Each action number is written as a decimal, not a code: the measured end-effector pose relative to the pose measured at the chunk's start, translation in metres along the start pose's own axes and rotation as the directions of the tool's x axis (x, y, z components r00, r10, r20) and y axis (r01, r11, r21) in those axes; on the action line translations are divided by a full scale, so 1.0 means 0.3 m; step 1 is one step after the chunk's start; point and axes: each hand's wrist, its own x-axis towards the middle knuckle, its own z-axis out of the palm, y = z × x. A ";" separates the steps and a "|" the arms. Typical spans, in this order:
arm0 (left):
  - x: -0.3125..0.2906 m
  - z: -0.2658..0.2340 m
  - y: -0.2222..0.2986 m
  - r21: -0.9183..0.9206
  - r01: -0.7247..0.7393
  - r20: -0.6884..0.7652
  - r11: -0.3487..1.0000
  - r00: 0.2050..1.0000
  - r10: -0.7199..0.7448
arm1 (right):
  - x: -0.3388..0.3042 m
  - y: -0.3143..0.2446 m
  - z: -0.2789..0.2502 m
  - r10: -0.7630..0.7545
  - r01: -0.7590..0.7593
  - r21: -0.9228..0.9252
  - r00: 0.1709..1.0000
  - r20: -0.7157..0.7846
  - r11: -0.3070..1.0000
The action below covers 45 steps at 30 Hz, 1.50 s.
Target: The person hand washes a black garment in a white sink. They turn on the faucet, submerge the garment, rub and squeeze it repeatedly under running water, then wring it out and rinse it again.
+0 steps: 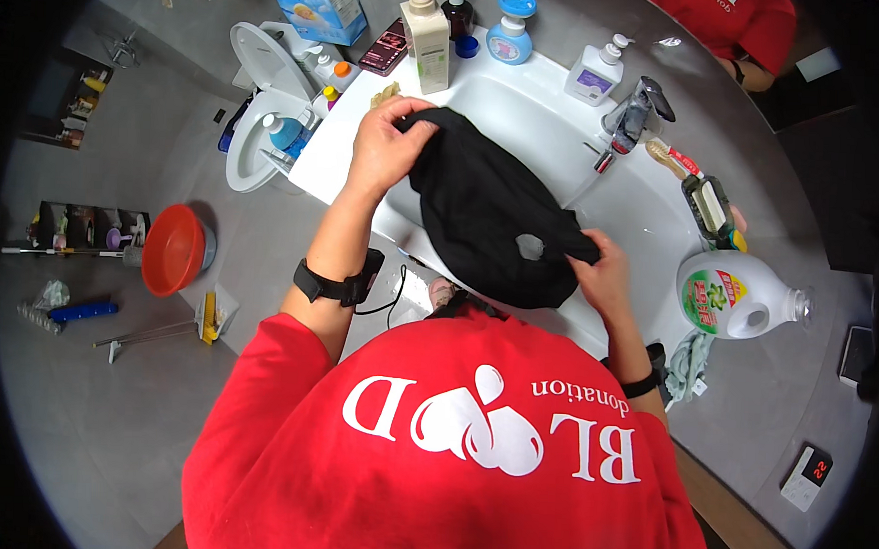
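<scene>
A black cloth item (486,199), perhaps a garment, is stretched between my hands over the front of the white sink (645,204). My left hand (388,149) pinches its upper left edge between thumb and fingers. At the lower right end, my right hand (606,273) grips a bunched corner. A small pale grey-white spot (530,247) shows on the cloth near my right hand; whether it is foam or a mark I cannot make out. The metal faucet (629,117) stands behind the basin, with what looks like a thin stream of water below its spout.
Along the back rim stand a pump bottle (428,47), a blue foam dispenser (510,30) and a white soap bottle (597,72). To the right are a brush (666,159), a large white detergent jug (739,295) and a grey-green cloth (688,365). A toilet (250,161) and red basin (172,251) are left.
</scene>
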 end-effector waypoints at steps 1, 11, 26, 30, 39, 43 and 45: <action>-0.004 0.005 -0.014 0.111 -0.020 0.005 0.994 1.000 0.020 | -0.004 0.020 -0.027 -0.006 0.002 -0.064 0.998 -0.056 0.998; -0.016 0.121 -0.165 -0.096 0.174 0.152 0.980 0.976 -0.159 | 0.003 0.116 -0.103 0.045 -0.067 -0.150 0.989 -0.140 0.986; -0.288 0.420 -0.530 0.650 -0.211 0.519 0.730 0.825 -0.224 | 0.041 0.351 0.212 0.390 -0.130 -0.498 0.795 0.464 0.857; -0.284 0.417 -0.565 0.612 -0.201 0.566 0.765 0.786 -0.247 | 0.046 0.355 0.202 0.372 -0.125 -0.486 0.809 0.455 0.865; -0.301 0.429 -0.562 0.636 -0.211 0.552 0.743 0.797 -0.246 | 0.047 0.352 0.204 0.396 -0.163 -0.462 0.790 0.469 0.872; -0.306 0.427 -0.540 0.656 -0.214 0.535 0.724 0.809 -0.245 | 0.047 0.348 0.199 0.418 -0.181 -0.466 0.775 0.474 0.866; -0.307 0.427 -0.531 0.662 -0.210 0.535 0.720 0.805 -0.258 | 0.045 0.346 0.199 0.419 -0.187 -0.465 0.777 0.469 0.866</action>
